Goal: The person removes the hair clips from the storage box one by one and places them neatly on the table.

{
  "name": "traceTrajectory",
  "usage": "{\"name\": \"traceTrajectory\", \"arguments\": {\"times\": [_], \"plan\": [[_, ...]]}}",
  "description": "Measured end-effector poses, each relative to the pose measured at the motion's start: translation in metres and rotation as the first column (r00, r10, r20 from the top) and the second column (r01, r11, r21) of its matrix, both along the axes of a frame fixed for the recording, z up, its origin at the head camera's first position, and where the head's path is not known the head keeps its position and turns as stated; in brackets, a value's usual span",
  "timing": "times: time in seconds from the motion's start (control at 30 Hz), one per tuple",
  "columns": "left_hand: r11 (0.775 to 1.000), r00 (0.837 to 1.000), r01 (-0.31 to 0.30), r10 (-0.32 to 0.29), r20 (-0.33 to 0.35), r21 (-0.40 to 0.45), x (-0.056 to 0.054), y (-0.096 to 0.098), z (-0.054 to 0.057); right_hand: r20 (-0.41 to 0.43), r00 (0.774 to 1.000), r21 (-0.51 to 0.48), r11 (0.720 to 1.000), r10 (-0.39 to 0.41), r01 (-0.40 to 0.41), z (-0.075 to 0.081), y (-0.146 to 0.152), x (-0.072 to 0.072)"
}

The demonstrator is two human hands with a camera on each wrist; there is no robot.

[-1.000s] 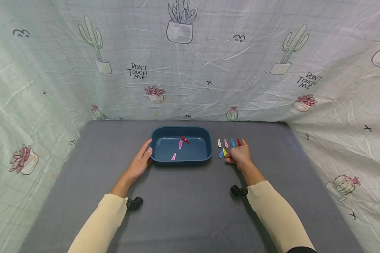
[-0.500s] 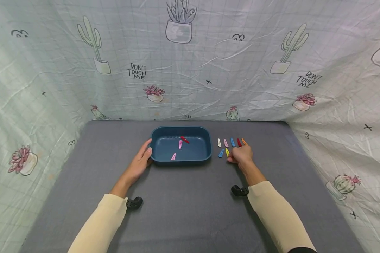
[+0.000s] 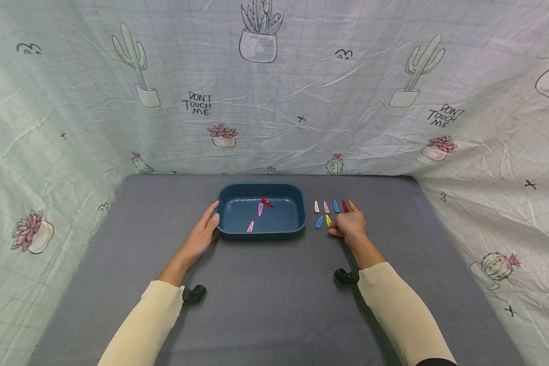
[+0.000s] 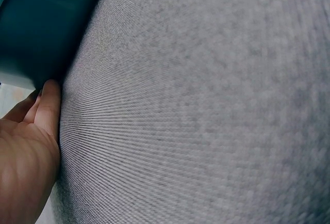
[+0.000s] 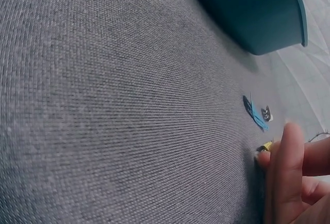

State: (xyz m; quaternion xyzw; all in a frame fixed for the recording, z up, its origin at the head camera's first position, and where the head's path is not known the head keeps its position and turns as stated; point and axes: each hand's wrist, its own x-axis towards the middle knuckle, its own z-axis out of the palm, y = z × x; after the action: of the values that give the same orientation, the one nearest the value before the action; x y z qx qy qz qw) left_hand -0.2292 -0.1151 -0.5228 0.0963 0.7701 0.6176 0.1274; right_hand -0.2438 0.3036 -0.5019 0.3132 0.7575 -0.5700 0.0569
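Observation:
A dark blue rectangular tray (image 3: 263, 235) sits on the table, holding a red hair clip (image 3: 267, 203) and two pink ones, a brighter one (image 3: 261, 209) and a paler one (image 3: 250, 226). My left hand (image 3: 200, 239) rests against the tray's left end, fingers nearly straight. Right of the tray, my right hand (image 3: 351, 225) pinches the lower end of a yellow hair clip (image 3: 328, 220) at table level; in the right wrist view the fingers (image 5: 291, 157) partly cover it. A blue hair clip (image 3: 319, 222) lies just left of the yellow one.
Behind the right hand runs a row of hair clips: white (image 3: 317, 207), pink (image 3: 327, 207), blue (image 3: 336, 206), red (image 3: 345, 206) and orange (image 3: 353, 205). The grey table (image 3: 265, 300) ends at a printed cloth (image 3: 274, 137) at the back and sides.
My right hand has shifted slightly right, and the yellow hair clip with it, widening its gap from the blue one. During the last half second both hands look still.

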Motion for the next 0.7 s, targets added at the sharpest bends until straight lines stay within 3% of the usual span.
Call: {"name": "traceTrajectory", "arguments": {"times": [0.7], "plan": [[1.000,1.000,0.002,-0.002,-0.007,0.016,-0.0025,0.0001,-0.0027,0.039,0.998,-0.043,0.998,0.044,-0.042,0.0030,0.0038,-0.0022]]}}
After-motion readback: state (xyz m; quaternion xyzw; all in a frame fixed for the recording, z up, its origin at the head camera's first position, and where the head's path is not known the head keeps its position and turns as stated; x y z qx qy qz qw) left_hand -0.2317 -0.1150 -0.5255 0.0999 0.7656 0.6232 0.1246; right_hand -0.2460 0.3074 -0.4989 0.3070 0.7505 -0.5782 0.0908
